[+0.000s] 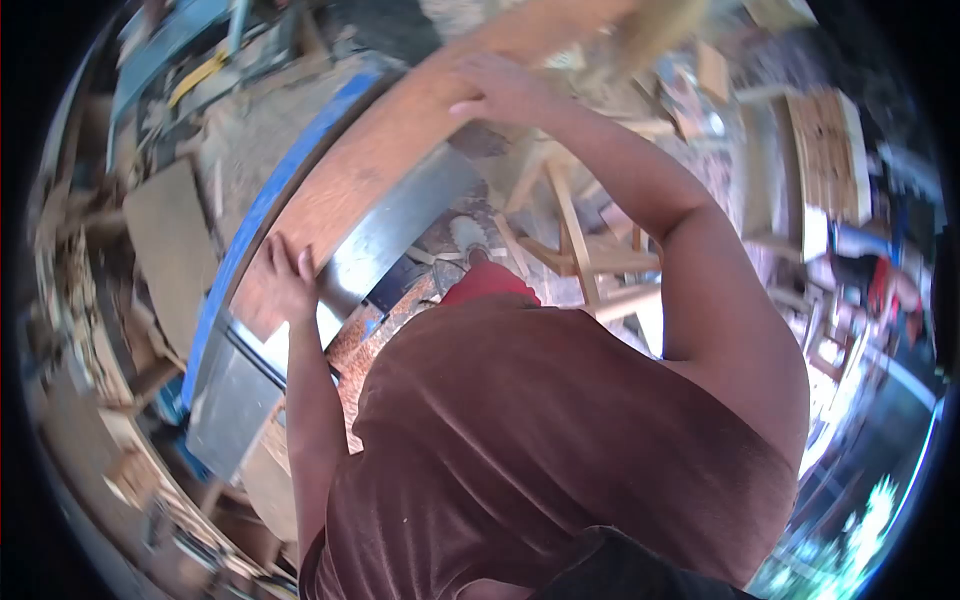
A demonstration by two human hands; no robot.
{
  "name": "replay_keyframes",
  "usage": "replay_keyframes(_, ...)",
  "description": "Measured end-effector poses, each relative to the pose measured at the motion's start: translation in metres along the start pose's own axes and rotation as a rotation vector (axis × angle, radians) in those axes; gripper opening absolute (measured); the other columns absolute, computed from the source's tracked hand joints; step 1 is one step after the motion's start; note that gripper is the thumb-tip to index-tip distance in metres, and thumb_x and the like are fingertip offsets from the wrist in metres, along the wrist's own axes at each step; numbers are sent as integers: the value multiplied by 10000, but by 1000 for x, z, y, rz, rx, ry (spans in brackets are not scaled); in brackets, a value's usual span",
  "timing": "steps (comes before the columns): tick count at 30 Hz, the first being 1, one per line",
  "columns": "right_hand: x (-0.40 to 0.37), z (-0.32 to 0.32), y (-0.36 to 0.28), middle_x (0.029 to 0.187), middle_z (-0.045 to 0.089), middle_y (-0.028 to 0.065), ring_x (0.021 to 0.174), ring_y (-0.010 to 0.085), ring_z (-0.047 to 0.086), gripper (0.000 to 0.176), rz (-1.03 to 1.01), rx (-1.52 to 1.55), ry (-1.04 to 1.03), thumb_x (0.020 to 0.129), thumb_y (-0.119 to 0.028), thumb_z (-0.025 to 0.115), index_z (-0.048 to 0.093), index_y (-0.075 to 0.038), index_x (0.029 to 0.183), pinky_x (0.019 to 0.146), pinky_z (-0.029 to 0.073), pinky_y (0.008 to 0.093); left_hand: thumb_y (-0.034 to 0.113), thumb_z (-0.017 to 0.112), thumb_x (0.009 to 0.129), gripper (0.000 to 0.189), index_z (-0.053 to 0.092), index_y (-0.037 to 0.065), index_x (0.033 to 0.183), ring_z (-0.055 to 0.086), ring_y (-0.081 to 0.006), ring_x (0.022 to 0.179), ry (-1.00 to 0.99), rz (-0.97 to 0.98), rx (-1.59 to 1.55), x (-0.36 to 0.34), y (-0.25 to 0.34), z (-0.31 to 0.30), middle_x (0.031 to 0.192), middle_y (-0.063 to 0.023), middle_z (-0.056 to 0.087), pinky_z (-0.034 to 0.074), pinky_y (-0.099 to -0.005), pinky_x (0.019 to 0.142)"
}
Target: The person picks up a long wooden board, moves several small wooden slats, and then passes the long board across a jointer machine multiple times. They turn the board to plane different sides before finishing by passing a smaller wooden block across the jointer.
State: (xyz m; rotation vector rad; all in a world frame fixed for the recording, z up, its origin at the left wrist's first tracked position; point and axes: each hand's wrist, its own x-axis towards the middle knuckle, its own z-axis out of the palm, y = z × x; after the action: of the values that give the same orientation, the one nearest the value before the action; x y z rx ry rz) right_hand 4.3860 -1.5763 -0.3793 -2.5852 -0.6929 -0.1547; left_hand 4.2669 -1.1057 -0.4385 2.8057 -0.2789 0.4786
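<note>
A long, wide wooden board [365,165] lies along the metal bed of a woodworking machine [400,215], beside a blue-edged fence [290,165]. My left hand [287,280] rests on the board's near left end, fingers spread and pressed to its face. Farther along, my right hand [500,90] lies across the same board, its thumb apart from the fingers near the edge closest to me. That hand is slightly blurred. Another flat metal surface [232,425] extends past the board's near end. The board's far end is smeared at the top.
A wooden frame with slanted legs [570,235] stands right of the machine. A brown panel [170,240] leans at left among scrap wood. Stacked timber [828,155] is at right, with a person in red [885,285] beyond. Wood shavings [365,350] lie by the machine.
</note>
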Motion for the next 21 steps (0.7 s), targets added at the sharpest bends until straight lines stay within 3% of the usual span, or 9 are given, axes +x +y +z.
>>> replay_keyframes(5,-151,-43,-34,1374,541,178,1309,349,477,614,366,55,-45,895,-477,662,541,-78,1346,1099,380,432,395,624,931,585,512,65,1401,406,-392,1338,13,29,43,1,0,-2,1440,-215,448,300,-527,1119)
replay_keyframes(7,-221,-65,-59,1379,538,185,1297,347,495,604,734,-48,-66,897,-478,663,558,-73,1332,1084,398,424,430,584,951,573,506,97,1411,388,-381,1363,25,88,10,0,-2,0,1459,-198,438,263,-563,1128)
replay_keyframes(9,-302,-65,-82,1351,567,185,1262,342,525,638,887,-55,72,885,-518,654,580,-54,1315,1075,406,417,504,564,942,599,515,127,1405,374,-375,1379,20,118,-33,1,-5,2,1477,-180,427,236,-615,1114)
replay_keyframes(11,-364,-66,-130,1325,585,188,1213,326,563,635,1116,206,149,890,-507,663,583,-35,1307,1034,439,403,534,563,931,624,511,134,1407,367,-367,1387,3,170,-14,0,-7,-1,1490,-171,417,227,-631,1108)
replay_keyframes(13,-436,-37,-163,1281,611,189,1175,313,584,629,1236,199,237,897,-494,667,581,-26,1309,1002,460,397,563,561,920,649,507,140,1409,359,-360,1396,-19,206,21,-3,-6,-3,1503,-161,406,218,-648,1101)
replay_keyframes(17,-481,-2,-229,1271,612,207,1198,338,571,648,1364,131,357,887,-499,682,577,-18,1309,1029,442,419,589,569,902,726,424,164,1472,319,-345,1424,-95,220,120,-4,-6,-5,1540,-152,357,212,-651,1103)
replay_keyframes(19,-490,11,-227,1305,583,231,1224,362,550,645,1356,21,494,892,-502,673,573,-26,1316,1050,425,429,588,567,902,747,390,172,1496,300,-346,1436,-103,215,173,4,-4,5,1554,-152,337,206,-652,1108)
replay_keyframes(20,-492,16,-220,1337,533,286,1252,361,529,762,1367,59,515,874,-532,679,493,1,1386,1065,410,422,585,566,903,762,361,176,1512,284,-349,1446,-117,197,189,2,-6,7,1562,-155,323,200,-654,1111)
replay_keyframes(21,-489,25,-217,1337,533,286,1252,361,529,762,1374,65,524,874,-532,679,493,1,1386,1065,410,422,582,565,904,778,333,180,1528,269,-352,1455,-139,182,212,0,-11,7,1571,-157,309,194,-657,1115)
